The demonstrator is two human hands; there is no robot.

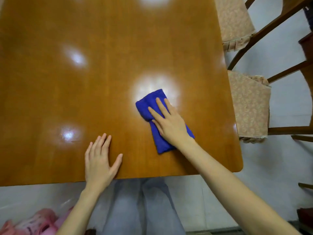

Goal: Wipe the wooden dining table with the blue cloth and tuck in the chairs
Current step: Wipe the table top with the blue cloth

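Note:
The glossy wooden dining table fills most of the view, its front edge near me. A folded blue cloth lies on it right of centre. My right hand presses flat on the cloth, fingers straight and pointing away to the upper left. My left hand rests flat on the bare wood near the front edge, fingers spread. Two wooden chairs with beige patterned seat covers stand along the table's right side: the nearer chair and the farther chair. Both seats stick out from under the table edge.
Pale floor runs to the right of the table and below its front edge. Pink slippers lie on the floor at the bottom left. My legs in grey trousers stand against the table's front edge.

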